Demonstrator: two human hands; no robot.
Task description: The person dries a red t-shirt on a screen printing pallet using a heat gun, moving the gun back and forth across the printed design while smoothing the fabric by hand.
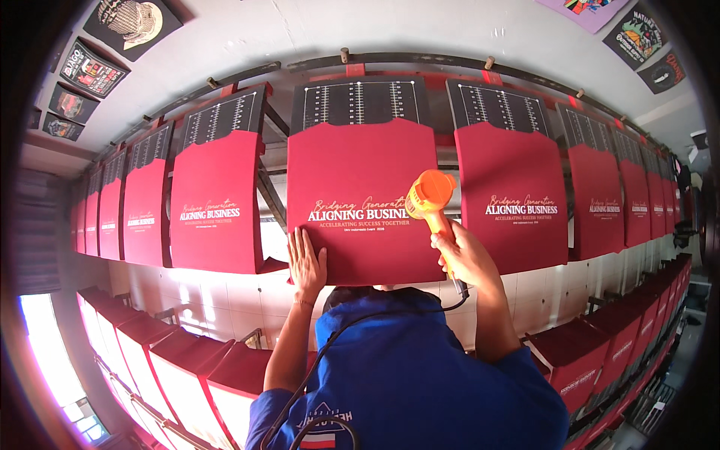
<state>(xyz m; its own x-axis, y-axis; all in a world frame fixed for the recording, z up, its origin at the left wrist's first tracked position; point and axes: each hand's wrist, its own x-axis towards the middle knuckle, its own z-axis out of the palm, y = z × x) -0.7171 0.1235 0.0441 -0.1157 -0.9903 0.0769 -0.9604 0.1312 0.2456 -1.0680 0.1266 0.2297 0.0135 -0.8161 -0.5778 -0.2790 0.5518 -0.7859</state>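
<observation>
A red T-shirt (pixel 360 161) with a white and gold print is stretched over a dark printing board (pixel 326 105) in front of me. My left hand (pixel 306 264) lies flat on the shirt's lower left edge, fingers stretched out and holding nothing. In my right hand (pixel 471 259) is an orange hair dryer (pixel 433 192), my fingers wrapped round its handle. The dryer's wide head is over the right end of the print and hides part of the lettering. From its handle a black cord (pixel 375 314) runs left across my blue shirt.
More boards with printed red shirts stand in a row on both sides, such as a left one (pixel 214 176) and a right one (pixel 514 169). A metal rail (pixel 405 58) runs behind them. Another row of red shirts (pixel 577 356) is at my back. Pictures (pixel 94 69) hang on the wall.
</observation>
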